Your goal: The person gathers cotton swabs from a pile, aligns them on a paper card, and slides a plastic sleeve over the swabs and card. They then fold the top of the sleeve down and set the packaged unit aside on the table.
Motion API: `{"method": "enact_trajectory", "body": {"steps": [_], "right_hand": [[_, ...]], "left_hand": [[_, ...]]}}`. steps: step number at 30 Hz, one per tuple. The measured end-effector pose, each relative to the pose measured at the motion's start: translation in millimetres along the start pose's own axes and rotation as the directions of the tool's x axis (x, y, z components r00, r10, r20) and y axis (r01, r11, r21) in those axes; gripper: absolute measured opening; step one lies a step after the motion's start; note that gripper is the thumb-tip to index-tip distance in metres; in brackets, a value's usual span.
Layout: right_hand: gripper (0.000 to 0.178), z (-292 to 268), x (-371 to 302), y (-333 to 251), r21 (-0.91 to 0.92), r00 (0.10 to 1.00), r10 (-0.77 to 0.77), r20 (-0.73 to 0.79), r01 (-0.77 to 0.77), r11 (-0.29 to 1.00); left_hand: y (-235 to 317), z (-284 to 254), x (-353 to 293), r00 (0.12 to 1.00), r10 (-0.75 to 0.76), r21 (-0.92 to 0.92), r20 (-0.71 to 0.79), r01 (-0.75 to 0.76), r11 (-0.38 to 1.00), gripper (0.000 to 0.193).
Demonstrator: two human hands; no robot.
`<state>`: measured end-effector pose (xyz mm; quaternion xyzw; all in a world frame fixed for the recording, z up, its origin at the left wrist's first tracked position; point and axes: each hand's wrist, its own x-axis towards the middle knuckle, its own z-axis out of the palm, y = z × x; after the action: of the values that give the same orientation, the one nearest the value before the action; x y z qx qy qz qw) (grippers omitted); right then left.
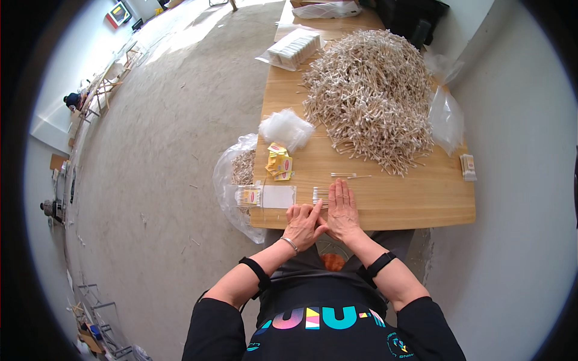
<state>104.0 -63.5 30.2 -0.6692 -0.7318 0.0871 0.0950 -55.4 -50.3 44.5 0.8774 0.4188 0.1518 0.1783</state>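
A short row of cotton swabs [320, 195] lies side by side at the table's near edge, between my two hands. My right hand [343, 213] is laid flat along the right ends of the swabs, its fingers stretched out and close together. With its index finger extended, my left hand [303, 227] touches the near swabs; its other fingers are bent, and its thumb reaches toward my right hand. Left of the row rests a clear bag [248, 196] with swabs and a yellow label in it, next to a white card [279, 197]. A few loose swabs [343, 175] lie beyond my right fingertips.
A large heap of cotton swabs [373, 96] covers the far table. Along the left are yellow cards [279, 163], clear bags [285, 129] and a stack of filled packs [295, 49]. A plastic sack of swabs [242, 165] hangs beside the left edge; a small pack [468, 168] sits far right.
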Motion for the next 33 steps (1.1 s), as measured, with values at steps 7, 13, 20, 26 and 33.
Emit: {"method": "enact_trajectory", "body": {"steps": [7, 13, 20, 26, 33], "right_hand": [[0.097, -1, 0, -1, -0.024, 1.0, 0.008, 0.011, -0.007, 1.0], [0.097, -4, 0, -2, -0.074, 0.999, 0.011, 0.053, -0.007, 0.997], [0.096, 1, -1, 0, -0.076, 1.0, -0.009, -0.025, 0.007, 0.997], [0.094, 2, 0, -1, -0.044, 1.0, 0.004, -0.011, -0.004, 0.999], [0.093, -1, 1, -2, -0.139, 0.998, 0.028, 0.061, -0.02, 0.99]], "left_hand": [[-1, 0, 1, 1.0, 0.0, 0.001, 0.021, 0.0, 1.0, 0.065], [1, 4, 5, 0.998, -0.055, 0.013, 0.016, 0.054, 0.998, 0.066], [2, 3, 7, 0.999, -0.041, 0.01, 0.006, 0.041, 0.999, 0.066], [6, 3, 13, 0.996, -0.092, 0.045, 0.005, 0.092, 0.995, 0.066], [6, 0, 14, 0.996, -0.083, 0.049, 0.02, 0.082, 0.995, 0.066]]}}
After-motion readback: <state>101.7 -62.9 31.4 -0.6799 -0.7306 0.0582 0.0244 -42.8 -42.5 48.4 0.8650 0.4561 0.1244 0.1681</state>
